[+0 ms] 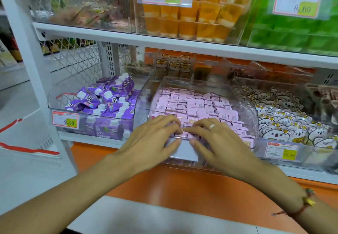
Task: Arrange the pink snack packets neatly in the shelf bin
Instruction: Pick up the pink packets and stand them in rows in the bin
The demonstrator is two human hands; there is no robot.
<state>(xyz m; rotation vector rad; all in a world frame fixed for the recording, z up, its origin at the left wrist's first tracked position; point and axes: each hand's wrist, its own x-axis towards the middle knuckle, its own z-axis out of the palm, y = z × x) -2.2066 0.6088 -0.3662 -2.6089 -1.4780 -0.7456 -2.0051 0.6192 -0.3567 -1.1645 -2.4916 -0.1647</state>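
Shop shelving, clear bins in a row. Left of the left hand [153, 138]: purple cartons [108, 104]. Both hands rest fingers-flat, gripping nothing, on the front pink snack packets [193, 105] in the shelf bin [250, 111]; right hand [217, 140] beside it. I judge a hard press could tumble front rows over the rim.

White metal shop shelving [128, 40] w/ wire mesh back panel [78, 63] up-left of the hands. Clear bins alongside: purple drink cartons [108, 102] to the left, koala-print packs [285, 122] to the right, orange jelly cups [192, 19] & green packs [296, 32] on the shelf above. Yellow price tags [70, 121] on bin fronts. Orange base ledge [182, 184] under the hands; pale floor [16, 105] far left. Bright, even light
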